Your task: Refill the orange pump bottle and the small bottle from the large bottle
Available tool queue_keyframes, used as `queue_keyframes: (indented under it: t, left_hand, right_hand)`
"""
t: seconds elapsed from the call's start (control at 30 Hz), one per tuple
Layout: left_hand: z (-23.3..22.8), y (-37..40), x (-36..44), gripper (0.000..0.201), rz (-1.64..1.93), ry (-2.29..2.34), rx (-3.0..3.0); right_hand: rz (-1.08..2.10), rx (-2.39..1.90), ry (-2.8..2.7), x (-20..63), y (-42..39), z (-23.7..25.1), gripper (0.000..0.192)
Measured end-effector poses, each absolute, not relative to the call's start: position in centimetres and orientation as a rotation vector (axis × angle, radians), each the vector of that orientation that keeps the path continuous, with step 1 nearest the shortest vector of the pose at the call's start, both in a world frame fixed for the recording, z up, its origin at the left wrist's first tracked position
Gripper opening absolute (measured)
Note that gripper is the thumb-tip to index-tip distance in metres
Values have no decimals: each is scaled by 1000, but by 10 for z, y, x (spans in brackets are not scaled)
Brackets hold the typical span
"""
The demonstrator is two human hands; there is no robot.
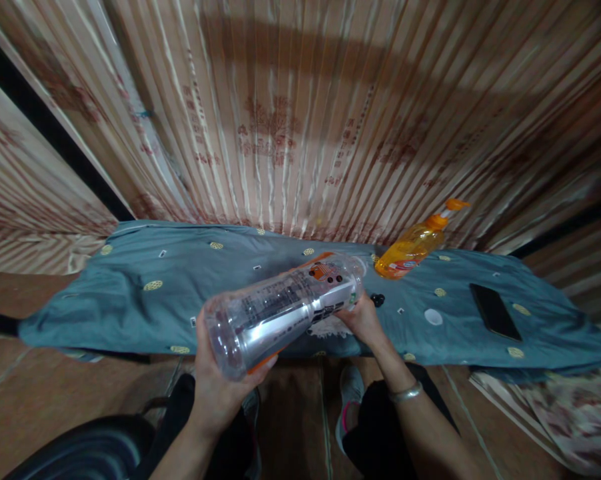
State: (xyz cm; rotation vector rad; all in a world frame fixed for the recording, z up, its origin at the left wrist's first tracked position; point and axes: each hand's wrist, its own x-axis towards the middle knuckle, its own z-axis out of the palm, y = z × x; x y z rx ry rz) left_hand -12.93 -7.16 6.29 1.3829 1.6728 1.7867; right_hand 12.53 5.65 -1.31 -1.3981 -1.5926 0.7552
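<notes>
A large clear plastic bottle [280,307] with an orange and black label lies tilted sideways in the air, its base toward me. My left hand [215,383] grips the bottle's base end from below. My right hand [363,320] holds the neck end, near a small black cap [378,299] lying on the cloth. Both hands hover over the front edge of a blue-grey patterned cloth [130,293] spread on the floor.
An orange pump bottle [413,248] stands tilted at the back of the cloth. A black phone [495,311] lies flat on the cloth's right part, with a small white disc [433,317] to its left. Striped curtains [290,113] hang behind. A dark round object [85,453] sits at lower left.
</notes>
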Motion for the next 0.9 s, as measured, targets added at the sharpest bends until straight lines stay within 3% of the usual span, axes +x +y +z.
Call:
queue_keyframes:
  t: [0.43, 0.67, 0.9]
  left_hand:
    - [65, -71, -129, 80, 1801, 1684, 1383]
    - [63, -72, -131, 95, 1754, 1674, 1378]
    - [63, -72, -130, 85, 1768, 1609, 1325]
  right_hand:
    - [756, -1384, -1599, 125, 57, -12, 51]
    - [756, -1387, -1595, 125, 57, -12, 49]
    - [781, -1387, -1599, 126, 57, -12, 53]
